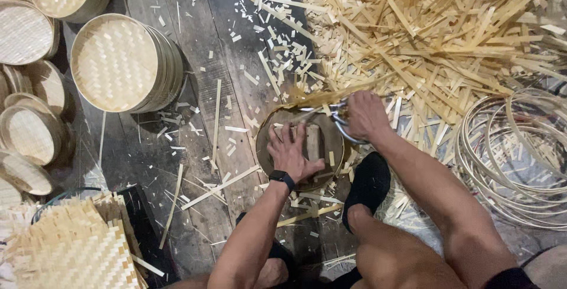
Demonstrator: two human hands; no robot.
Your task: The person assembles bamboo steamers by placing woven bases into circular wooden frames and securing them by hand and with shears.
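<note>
Floor (177, 165): dark wooden boards, littered with short pale offcuts.

Heap of bamboo strips (437, 35): largest item, fills the upper right, loose and crisscrossed; its near edge reaches the work area.

Coiled bamboo hoops (520, 159): right side, nested rings lying flat on the floor.

Stack of round woven lids (121, 61): upper left, tilted on edge. More woven trays (26, 129) along the left border, overlapping.

Woven square mats (71, 247): lower left corner, piled with frayed edges.

Round tray (298, 144): centre of view, on the floor just in front of the person's knees, touching the edge of the strip heap. A small wooden block (313, 142) lies on it.

Left hand (291, 153): fingers spread flat, pressing down on the block and tray; black watch (282, 178) on the wrist.

Right hand (366, 115): closed around the handles of metal shears (331, 115) at the tray's far rim; the blades meet projecting strip ends there, blurred, so blade gap cannot be read.

Black shoe (367, 184): just right of the tray.
</note>
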